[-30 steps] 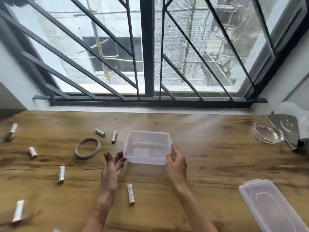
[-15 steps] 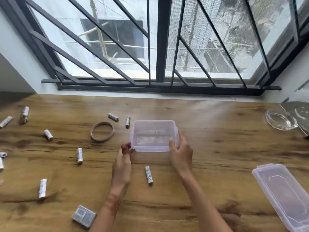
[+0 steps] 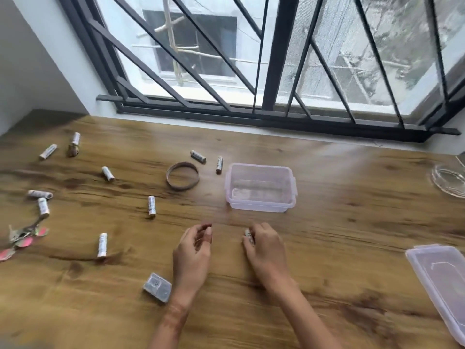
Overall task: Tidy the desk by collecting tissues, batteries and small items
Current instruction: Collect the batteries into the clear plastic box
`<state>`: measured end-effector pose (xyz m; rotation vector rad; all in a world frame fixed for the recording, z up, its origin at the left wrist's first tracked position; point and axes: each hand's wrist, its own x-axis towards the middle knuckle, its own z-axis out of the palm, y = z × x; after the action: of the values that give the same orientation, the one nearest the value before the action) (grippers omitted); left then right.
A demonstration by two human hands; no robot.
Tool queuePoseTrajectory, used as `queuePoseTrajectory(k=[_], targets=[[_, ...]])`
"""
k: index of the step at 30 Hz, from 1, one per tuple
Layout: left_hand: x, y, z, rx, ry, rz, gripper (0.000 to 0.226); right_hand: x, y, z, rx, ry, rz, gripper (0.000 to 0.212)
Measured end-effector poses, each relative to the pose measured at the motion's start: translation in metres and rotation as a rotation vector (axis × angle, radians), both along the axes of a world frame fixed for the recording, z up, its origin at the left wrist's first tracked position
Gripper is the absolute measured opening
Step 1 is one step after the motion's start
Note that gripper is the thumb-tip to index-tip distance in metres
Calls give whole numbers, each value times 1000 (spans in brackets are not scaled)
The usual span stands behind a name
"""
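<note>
One battery [image 3: 248, 234] pinched by right hand [image 3: 267, 250], left hand [image 3: 192, 251] loosely curled, empty, container [image 3: 260, 206] beyond

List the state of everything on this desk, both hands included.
Container: upright, lid off, looks empty.
Lid: off, flat on the desk, far right.
Right hand: fingers curled round one battery.
Left hand: loosely curled, nothing visible in it.
Other batteries: lying loose, uncollected.
Ring: lying flat.
Small case: lying flat.
</note>
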<state>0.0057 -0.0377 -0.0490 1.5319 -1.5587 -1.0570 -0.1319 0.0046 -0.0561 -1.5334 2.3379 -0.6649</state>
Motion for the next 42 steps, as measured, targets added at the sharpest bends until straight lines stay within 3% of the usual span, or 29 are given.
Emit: queuePoseTrajectory(k=[4, 8, 10, 13, 18, 27, 30, 36, 42], targets=[[22, -28, 3, -22, -134, 243, 12, 4, -4, 2, -13, -98, -43, 19], [43, -76, 2, 27, -305, 379, 35, 17, -8, 10, -84, -404, -126, 10], [49, -96, 4, 47, -426, 353, 45, 23, -11, 13, -107, -532, -153, 7], [52, -114, 4, 74, -554, 273, 52, 31, -15, 17, -136, -574, -151, 7], [55, -122, -1, 97, -618, 168, 42, 37, -27, 28, -149, -602, -107, 5], [55, -142, 20, -102, -515, 31, 29, 28, -104, 70, -237, -412, -65, 21], [44, -163, 32, -166, -480, -27, 27, 21, -151, 75, -232, -302, -124, 17], [20, -209, 38, -285, -498, -213, 21, 21, -208, 71, 61, -7, -115, 14], [-9, -249, 27, -382, -531, -407, 19, 21, -220, 59, 254, 89, -122, 29]])
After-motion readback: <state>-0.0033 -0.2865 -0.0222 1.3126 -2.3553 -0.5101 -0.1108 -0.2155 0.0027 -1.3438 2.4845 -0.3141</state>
